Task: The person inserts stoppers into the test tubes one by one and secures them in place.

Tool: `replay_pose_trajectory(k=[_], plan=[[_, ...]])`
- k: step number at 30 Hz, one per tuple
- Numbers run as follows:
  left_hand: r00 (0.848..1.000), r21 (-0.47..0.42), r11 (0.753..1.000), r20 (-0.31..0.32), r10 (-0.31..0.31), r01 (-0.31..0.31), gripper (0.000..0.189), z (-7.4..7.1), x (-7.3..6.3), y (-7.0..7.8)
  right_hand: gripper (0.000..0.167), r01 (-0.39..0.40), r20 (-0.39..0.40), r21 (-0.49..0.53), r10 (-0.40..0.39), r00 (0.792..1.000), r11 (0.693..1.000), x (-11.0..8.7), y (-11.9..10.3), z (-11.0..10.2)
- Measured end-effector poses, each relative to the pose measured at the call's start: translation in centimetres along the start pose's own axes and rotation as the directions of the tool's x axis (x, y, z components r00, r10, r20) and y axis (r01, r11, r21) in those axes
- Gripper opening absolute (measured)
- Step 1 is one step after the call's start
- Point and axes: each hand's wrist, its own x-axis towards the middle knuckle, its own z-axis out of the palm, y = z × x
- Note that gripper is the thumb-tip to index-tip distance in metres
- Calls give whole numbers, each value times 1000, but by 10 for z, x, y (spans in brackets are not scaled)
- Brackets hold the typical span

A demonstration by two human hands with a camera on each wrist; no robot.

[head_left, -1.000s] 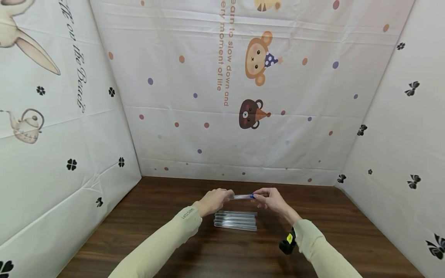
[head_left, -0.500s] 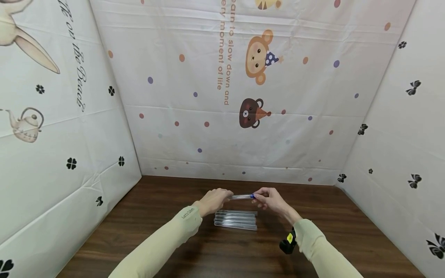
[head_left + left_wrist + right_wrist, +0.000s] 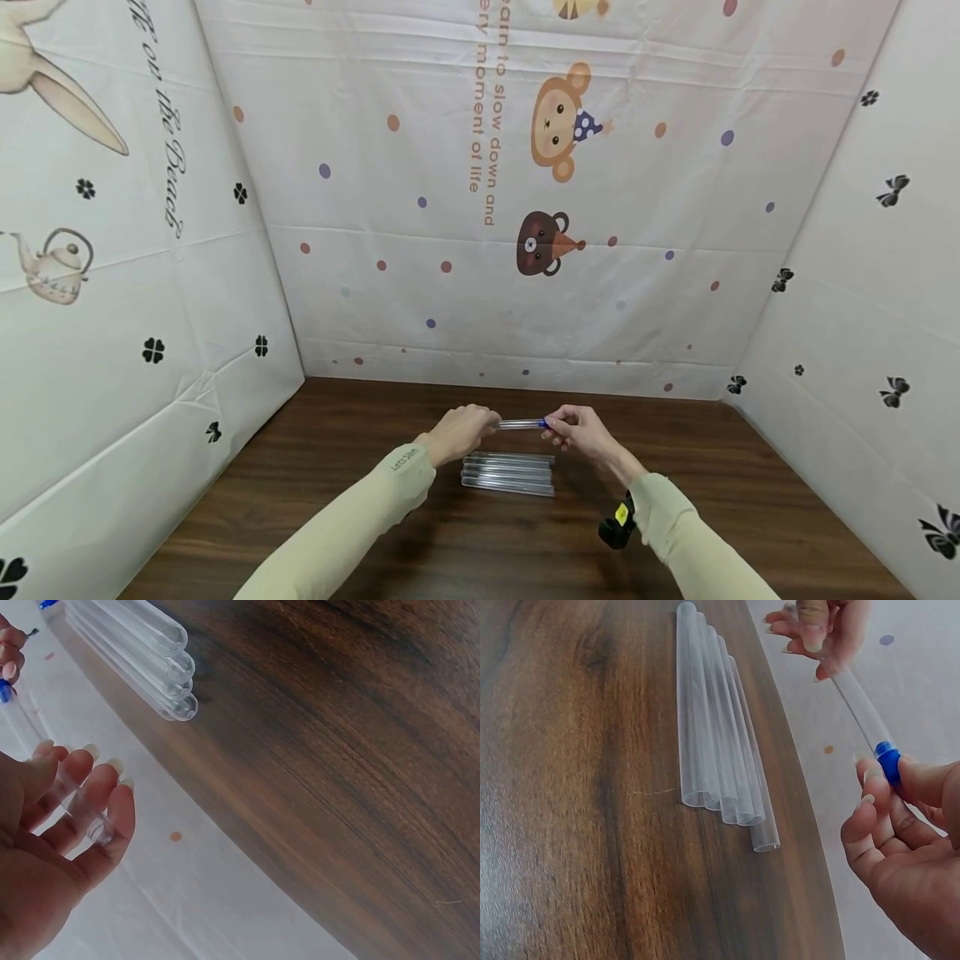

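Head view, where from afar I see a clear tube [image 3: 519, 424] held above the worktop [image 3: 352, 429], a person's left hand [image 3: 460, 431] curled round one end, the right hand [image 3: 582, 432] pinching the blue stopper [image 3: 889, 764] at the other; nearer the person, more tubes [image 3: 507, 475] lie side by side.

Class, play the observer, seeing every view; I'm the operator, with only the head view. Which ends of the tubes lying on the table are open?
Observer: In the right wrist view, the resting tubes show open rims at the ends nearer the right hand.
Operator: And their opposite ends?
Observer: Rounded, in the left wrist view.
Operator: Anything else hidden from me?
Observer: Yes: the held tube crosses the inside of the fingers of the left hand.
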Motion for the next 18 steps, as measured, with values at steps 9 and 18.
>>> replay_pose_trajectory(k=[9,18], plan=[[999,-68,997,-11,-32,31,45,2,1,0,23,-25,-10,63,26,1000,998,4,6,2],[999,-73,997,-37,-26,23,43,1,2,2,27,-33,-11,93,34,999,995,1,0,-1]])
